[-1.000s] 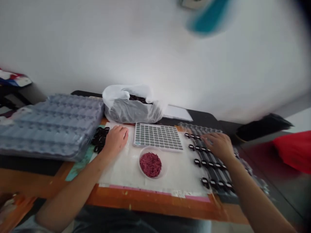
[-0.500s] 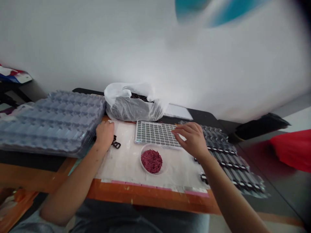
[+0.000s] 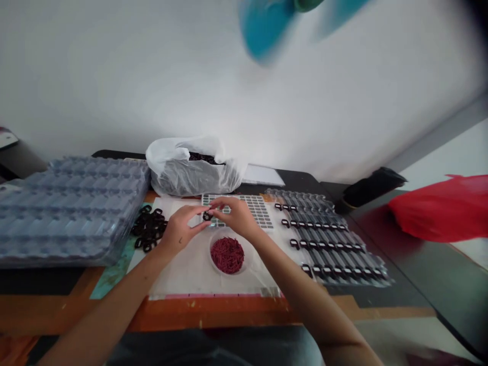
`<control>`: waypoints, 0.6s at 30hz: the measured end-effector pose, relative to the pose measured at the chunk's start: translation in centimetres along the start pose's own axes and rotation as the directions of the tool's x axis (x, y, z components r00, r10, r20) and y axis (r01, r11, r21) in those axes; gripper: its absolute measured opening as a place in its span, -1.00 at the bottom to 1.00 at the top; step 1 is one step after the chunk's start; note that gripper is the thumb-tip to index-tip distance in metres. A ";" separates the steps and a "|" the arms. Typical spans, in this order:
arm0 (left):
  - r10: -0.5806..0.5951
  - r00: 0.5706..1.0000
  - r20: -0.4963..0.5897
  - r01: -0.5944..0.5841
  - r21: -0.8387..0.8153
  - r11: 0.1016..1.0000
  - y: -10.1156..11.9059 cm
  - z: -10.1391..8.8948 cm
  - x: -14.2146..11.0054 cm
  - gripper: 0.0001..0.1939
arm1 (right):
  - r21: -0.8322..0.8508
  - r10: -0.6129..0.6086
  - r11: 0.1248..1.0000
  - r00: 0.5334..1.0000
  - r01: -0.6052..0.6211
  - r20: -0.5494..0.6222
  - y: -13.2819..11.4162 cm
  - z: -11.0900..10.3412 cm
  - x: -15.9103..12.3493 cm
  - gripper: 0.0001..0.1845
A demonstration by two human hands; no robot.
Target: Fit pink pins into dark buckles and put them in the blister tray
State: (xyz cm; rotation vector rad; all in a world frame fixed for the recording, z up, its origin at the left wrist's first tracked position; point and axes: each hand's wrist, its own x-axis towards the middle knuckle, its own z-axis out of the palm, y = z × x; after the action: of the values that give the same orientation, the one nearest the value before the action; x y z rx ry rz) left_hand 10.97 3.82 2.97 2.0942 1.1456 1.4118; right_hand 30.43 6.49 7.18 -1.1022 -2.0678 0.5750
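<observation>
My left hand (image 3: 182, 227) pinches a small black plastic part with a ring-like opening (image 3: 207, 216) between thumb and fingertips. Against the same part, the fingertips of my right hand (image 3: 237, 218) are closed; anything tiny between them is too small to make out. Both hands meet over the near left of a white sheet with rows of small grey rectangles (image 3: 259, 209). Just below them stands a clear round bowl (image 3: 214, 264) of dark red, thin short pieces (image 3: 227, 255). Left of my left hand lies a pile of similar black parts (image 3: 149, 223).
Stacked clear ribbed trays (image 3: 72, 203) fill the left side. A white plastic bag (image 3: 190, 175) with dark contents stands at the back. On the right, another clear tray (image 3: 331, 239) carries rows of black parts. A blurred blue fan blade (image 3: 263, 30) hangs overhead.
My left hand has come from the pile on the left with a black part. My right hand has moved left from the grid sheet to meet it. The view has shifted right.
</observation>
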 end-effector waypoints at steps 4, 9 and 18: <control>-0.190 0.982 -0.002 0.185 -0.225 0.957 0.7 0.6 -0.3 -0.54 | 0.155 0.065 0.986 0.998 -0.064 0.001 0.2 0.4 0.0 -0.86; -0.461 0.844 0.274 0.510 -0.674 0.534 0.3 1.1 0.0 -0.32 | 0.088 -0.046 0.995 0.998 0.049 -0.038 -0.1 0.1 -0.2 -0.92; -0.539 0.711 0.452 0.620 -0.764 0.179 0.0 0.8 0.0 -0.44 | -0.151 -0.126 0.980 0.991 0.131 0.042 1.2 -1.7 1.6 -0.88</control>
State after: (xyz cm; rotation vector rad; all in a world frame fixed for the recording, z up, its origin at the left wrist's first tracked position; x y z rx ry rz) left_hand 11.71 3.96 2.64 0.7503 0.7172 1.0907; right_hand 31.75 8.60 8.07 -1.0405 -2.2231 0.3776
